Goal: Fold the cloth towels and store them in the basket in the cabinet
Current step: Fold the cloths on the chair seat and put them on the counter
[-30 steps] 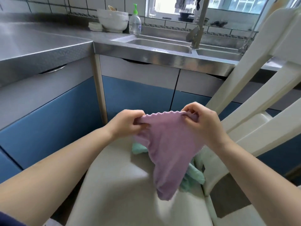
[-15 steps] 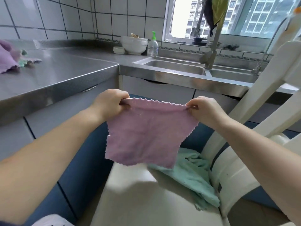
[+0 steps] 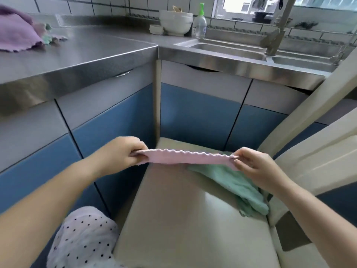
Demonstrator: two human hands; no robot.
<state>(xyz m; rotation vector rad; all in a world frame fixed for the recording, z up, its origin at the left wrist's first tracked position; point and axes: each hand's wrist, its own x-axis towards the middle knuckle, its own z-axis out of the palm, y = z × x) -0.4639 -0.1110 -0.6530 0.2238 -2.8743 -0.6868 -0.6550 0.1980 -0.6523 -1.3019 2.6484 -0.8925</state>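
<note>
I see left hand [image 3: 119,153] and right hand [image 3: 255,166] fingers pinching pink towel [image 3: 185,157] corners, stretched between them; green towel [image 3: 231,186] lies on chair seat [image 3: 183,219] below right fingers.

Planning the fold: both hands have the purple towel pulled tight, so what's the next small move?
Probably lower the purple towel flat onto the bare chair seat. The left hand and right hand pinch its corners, stretched taut above the seat; the green towel lies rightward.

Left hand [image 3: 119,153], right hand [image 3: 255,165] pinch pink towel [image 3: 185,157] taut — above chair seat [image 3: 183,219], green towel [image 3: 231,184] beneath.
</note>
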